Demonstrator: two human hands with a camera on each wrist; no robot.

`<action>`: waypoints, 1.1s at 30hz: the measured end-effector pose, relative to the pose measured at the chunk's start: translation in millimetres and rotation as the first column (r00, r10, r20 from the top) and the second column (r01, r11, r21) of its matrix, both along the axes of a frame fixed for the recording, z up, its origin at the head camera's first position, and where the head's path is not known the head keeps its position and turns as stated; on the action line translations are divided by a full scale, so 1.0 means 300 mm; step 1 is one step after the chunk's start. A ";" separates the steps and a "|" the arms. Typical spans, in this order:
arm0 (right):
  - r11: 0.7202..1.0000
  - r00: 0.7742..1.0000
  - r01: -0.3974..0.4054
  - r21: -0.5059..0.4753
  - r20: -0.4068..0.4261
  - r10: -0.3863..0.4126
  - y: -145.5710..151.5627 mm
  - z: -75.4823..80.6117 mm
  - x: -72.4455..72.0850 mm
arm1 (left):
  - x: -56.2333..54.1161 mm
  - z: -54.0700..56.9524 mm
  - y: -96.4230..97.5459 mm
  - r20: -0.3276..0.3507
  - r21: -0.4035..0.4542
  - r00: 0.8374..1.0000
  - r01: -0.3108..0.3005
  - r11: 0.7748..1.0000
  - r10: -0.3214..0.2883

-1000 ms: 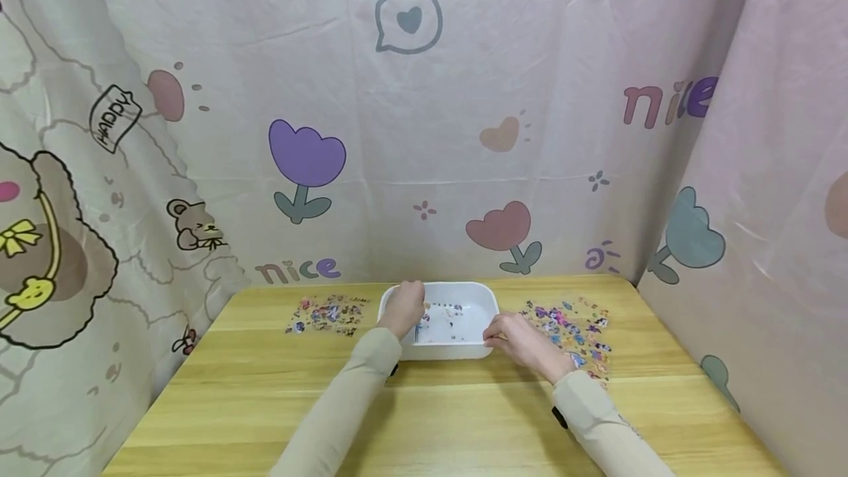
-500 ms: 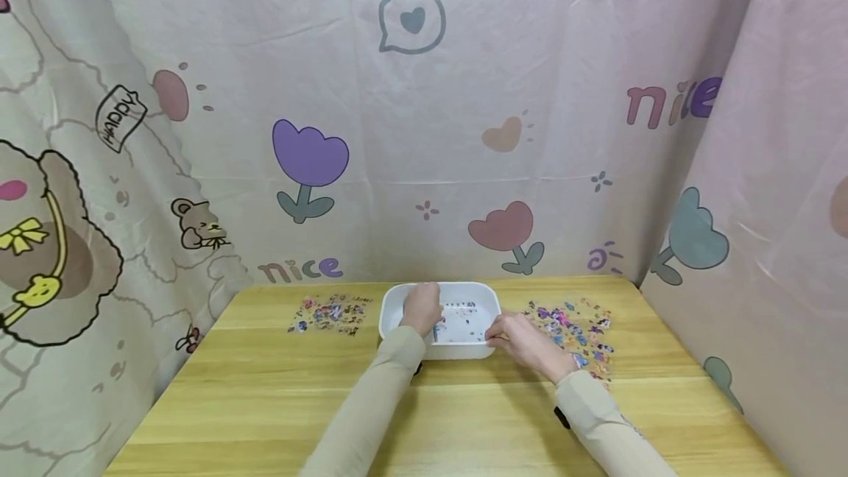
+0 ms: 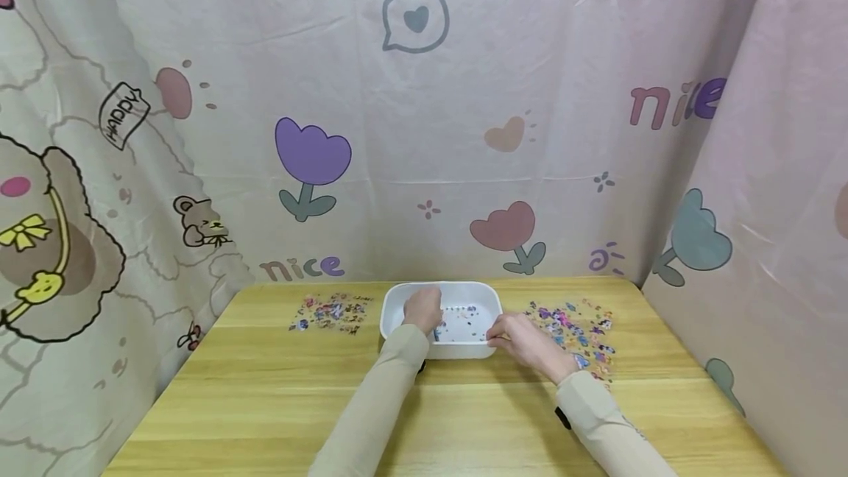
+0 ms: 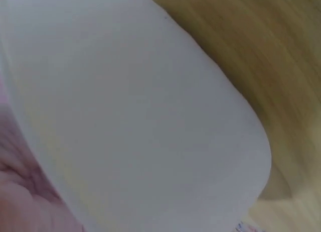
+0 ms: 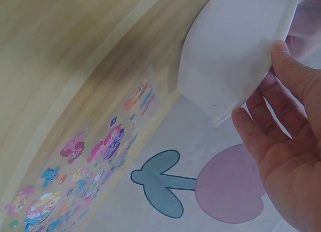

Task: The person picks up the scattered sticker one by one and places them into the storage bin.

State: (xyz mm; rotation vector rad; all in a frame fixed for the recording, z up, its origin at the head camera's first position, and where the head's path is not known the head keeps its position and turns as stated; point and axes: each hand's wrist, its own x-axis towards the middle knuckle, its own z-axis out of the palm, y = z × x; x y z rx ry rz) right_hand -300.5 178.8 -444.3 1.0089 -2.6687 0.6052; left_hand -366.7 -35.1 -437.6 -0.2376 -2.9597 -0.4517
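Observation:
A white plastic tray [image 3: 460, 350] stands near the table's far edge. In it lies a clear sticker sheet [image 3: 464, 324] with small colourful figures. My left hand [image 3: 422, 309] is inside the tray at its left, fingers curled at the sheet's left end; the fingertips are hidden. In the left wrist view, part of that hand [image 4: 25, 192] shows past the tray's rim. My right hand [image 3: 523, 341] grips the tray's front right corner. The right wrist view shows its thumb [image 5: 296, 71] over the rim and its fingers against the outside wall.
Another clear sticker sheet [image 3: 334, 311] lies left of the tray. To the right, more stickers [image 3: 576, 333] spread beside my right hand. Behind the wooden table [image 3: 265, 381] hangs a printed curtain [image 3: 411, 116]; curtains also close both sides.
My left hand has moved right inside the tray, and the sticker sheet has shifted right with it. The right hand keeps its grip on the corner.

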 end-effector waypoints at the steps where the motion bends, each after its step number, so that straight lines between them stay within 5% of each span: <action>1: 1.000 1.000 0.001 0.001 0.001 -0.001 0.002 0.001 0.000 | -0.004 -0.001 0.001 -0.009 -0.004 1.000 -0.011 1.000 0.011; 6: 1.000 1.000 -0.005 0.002 0.005 0.005 0.002 -0.003 0.001 | -0.010 -0.004 -0.003 -0.041 -0.046 0.998 -0.058 0.997 0.057; 22: 1.000 1.000 -0.010 -0.011 0.006 0.010 0.008 -0.006 -0.005 | -0.030 -0.029 0.007 -0.102 0.001 0.995 0.018 1.000 -0.017; 33: 1.000 1.000 -0.021 -0.023 0.003 0.021 0.008 -0.001 -0.004 | -0.023 0.003 -0.023 0.004 0.077 0.998 0.058 0.995 -0.058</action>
